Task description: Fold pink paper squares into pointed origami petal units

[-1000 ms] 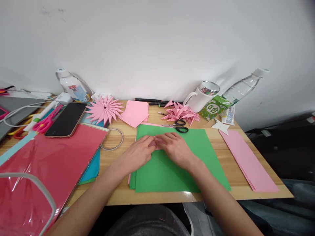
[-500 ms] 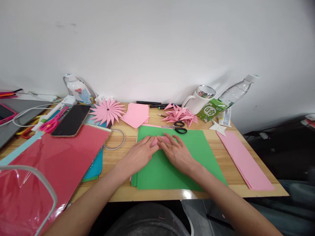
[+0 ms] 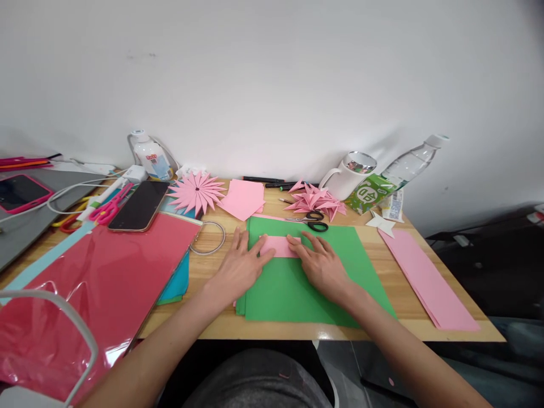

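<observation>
A small pink paper rectangle (image 3: 280, 247), apparently folded, lies on a stack of green paper sheets (image 3: 297, 289). At its left end my left hand (image 3: 243, 262) holds it, thumb and forefinger on the paper and the other fingers spread beyond its edge. My right hand (image 3: 321, 262) holds the right end, its fingertips on the upper right part and its fingers bent. The strip between the hands shows flat; its underside is hidden. Just behind the right hand are black-handled scissors (image 3: 315, 221), lying at the green stack's far edge.
Along the wall stand a pink paper pinwheel (image 3: 198, 190), pink sheets (image 3: 244, 198), folded pink pieces (image 3: 317, 199), a white mug (image 3: 342, 181) and a bottle (image 3: 410, 161). Left are a phone (image 3: 138, 207) and red paper (image 3: 119, 272); right, long pink strips (image 3: 429, 283).
My hands have drawn apart, so more of the pink paper shows between them. The whole view has shifted slightly, with table things appearing further right.
</observation>
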The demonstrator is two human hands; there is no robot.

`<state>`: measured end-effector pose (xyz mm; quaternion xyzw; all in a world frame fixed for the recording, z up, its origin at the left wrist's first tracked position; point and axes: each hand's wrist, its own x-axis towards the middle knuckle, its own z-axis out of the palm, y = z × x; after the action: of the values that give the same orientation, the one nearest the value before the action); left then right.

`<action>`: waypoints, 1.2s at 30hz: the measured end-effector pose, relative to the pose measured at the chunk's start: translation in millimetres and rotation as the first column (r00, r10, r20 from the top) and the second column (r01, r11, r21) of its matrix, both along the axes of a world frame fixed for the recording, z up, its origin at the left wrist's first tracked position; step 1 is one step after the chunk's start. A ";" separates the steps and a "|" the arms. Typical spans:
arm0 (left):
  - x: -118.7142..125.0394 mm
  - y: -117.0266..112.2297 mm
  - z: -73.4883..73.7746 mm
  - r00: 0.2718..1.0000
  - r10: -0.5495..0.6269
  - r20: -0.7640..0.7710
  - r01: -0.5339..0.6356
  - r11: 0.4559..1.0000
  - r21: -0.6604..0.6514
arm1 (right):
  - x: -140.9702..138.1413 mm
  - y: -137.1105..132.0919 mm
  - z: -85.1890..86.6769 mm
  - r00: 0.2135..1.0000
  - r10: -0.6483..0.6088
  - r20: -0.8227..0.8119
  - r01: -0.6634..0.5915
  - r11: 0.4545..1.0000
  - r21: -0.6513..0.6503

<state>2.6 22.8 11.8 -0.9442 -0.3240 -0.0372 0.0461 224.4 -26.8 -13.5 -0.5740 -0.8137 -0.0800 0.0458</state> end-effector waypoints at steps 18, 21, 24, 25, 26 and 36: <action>27.1 -8.3 -7.4 0.997 -0.024 -0.070 0.025 1.000 0.017 | -19.4 3.6 20.9 0.980 -0.079 0.182 0.088 0.995 -0.041; 16.7 -4.4 -9.8 0.998 -0.036 -0.048 0.035 0.999 -0.012 | -16.1 5.7 17.2 0.984 -0.099 0.147 0.109 0.992 -0.061; 9.1 1.4 -10.2 0.997 -0.056 0.044 0.058 0.997 -0.042 | -5.4 7.1 10.0 0.992 -0.109 0.064 0.112 0.993 -0.045; 8.6 3.5 -8.6 0.996 -0.053 0.066 0.057 0.997 -0.059 | -1.3 8.0 7.4 0.994 -0.104 0.022 0.105 0.994 -0.037; 9.2 5.8 -6.0 0.996 -0.044 0.077 0.050 0.996 -0.076 | 2.7 9.3 5.0 0.995 -0.097 -0.027 0.096 0.995 -0.030; 27.3 31.8 17.4 0.994 -0.072 0.080 0.085 0.979 -0.185 | 13.8 54.9 25.9 0.933 -0.102 -0.346 0.052 0.987 -0.153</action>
<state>29.9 54.6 29.2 -0.9544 -0.2899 -0.0427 -0.0567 238.2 28.1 12.4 -0.6122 -0.7728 0.0801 0.1469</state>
